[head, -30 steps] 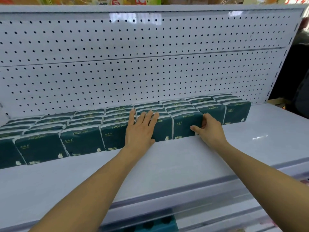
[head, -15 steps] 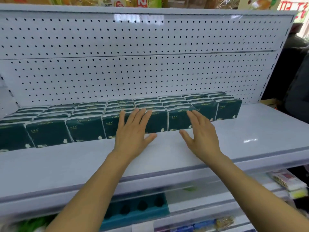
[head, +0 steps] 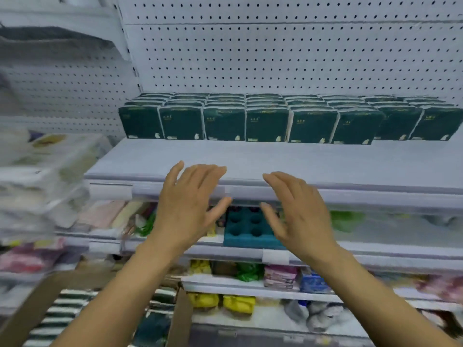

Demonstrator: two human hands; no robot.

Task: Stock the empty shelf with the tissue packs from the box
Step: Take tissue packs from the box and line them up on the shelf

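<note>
Head view is showing tissue packs (head: pixel 266 123) standing upright, row running nine to three o'clock along the shelf (head: pixel 250 161), faces pointing six o'clock; left hand (head: pixel 190 206) and right hand (head: pixel 298 211) are hovering spread wide, holding nothing.

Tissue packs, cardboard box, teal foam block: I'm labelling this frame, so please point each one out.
tissue packs (head: pixel 266 125), head view: front face of a front-row pack.
cardboard box (head: pixel 181 319), head view: its right flap.
teal foam block (head: pixel 246 229), head view: holed top, between both hands.
</note>
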